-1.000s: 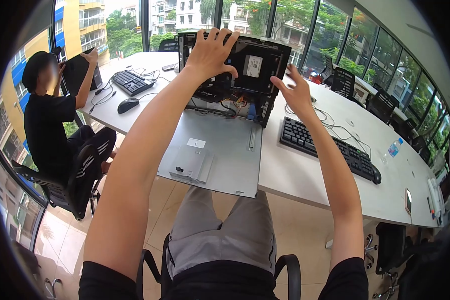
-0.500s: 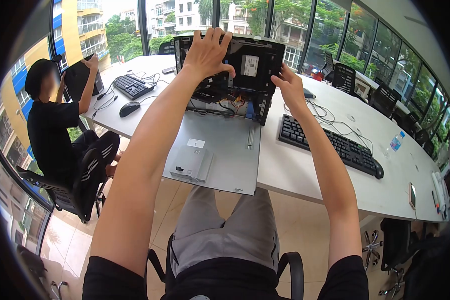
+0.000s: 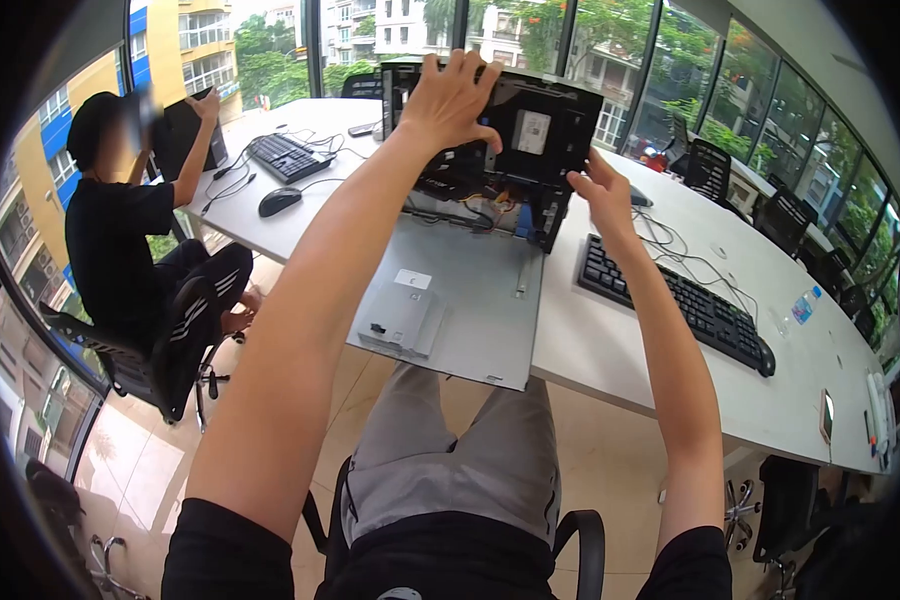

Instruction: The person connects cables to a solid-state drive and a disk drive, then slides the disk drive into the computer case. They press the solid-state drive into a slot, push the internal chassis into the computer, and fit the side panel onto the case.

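An opened black computer case (image 3: 530, 140) stands tilted on the white table (image 3: 610, 340), its inside with cables and a white label facing me. My left hand (image 3: 453, 98) grips the case's top edge. My right hand (image 3: 602, 195) holds the case's right side, fingers against its edge. A grey metal side panel (image 3: 460, 300) lies flat in front of the case and overhangs the table's front edge above my lap.
A black keyboard (image 3: 685, 305) with cables lies right of the case. At the left a seated person (image 3: 120, 230) holds a black unit, with a second keyboard (image 3: 288, 157) and a mouse (image 3: 280, 201) nearby. A phone (image 3: 828, 415) lies at the far right.
My right hand has closed in from the open air onto the case's right side. My left hand has stayed on the top edge. The view has shifted slightly.
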Tool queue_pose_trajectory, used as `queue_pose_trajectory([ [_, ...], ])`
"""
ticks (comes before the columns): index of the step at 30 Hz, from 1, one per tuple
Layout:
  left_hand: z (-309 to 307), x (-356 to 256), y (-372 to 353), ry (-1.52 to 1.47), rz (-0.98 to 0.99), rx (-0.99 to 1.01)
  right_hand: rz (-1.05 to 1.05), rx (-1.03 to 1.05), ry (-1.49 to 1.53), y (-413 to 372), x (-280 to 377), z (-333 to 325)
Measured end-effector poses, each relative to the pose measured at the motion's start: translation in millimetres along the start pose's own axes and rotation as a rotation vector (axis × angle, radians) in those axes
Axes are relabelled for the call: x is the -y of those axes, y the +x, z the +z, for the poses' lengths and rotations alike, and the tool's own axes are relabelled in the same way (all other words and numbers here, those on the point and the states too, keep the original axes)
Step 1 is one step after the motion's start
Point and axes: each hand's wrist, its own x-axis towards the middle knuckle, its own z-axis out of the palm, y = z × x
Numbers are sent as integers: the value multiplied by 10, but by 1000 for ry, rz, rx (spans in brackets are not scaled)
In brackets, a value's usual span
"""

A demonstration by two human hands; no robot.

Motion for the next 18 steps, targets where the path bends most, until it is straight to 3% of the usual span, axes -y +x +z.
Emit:
queue_pose_trajectory([
  [4,-43,-2,27,14,12,1,18,-163,-34,19,-141,83],
  [7,-107,-28,26,-14,-13,62,-4,-86,68,-31,-157,92],
  [10,-78,-59,3,-53,-40,53,68,-180,-169,-186,-87,169],
  [12,-68,-72,-50,-83,-47,81,92,-138,-177,-291,-108,155],
  [15,52,-79,-155,-212,-37,-45,102,-88,-171,-425,-295,94],
  [18,-48,22,-244,-280,-15,1,98,-71,-281,-505,-294,111],
])
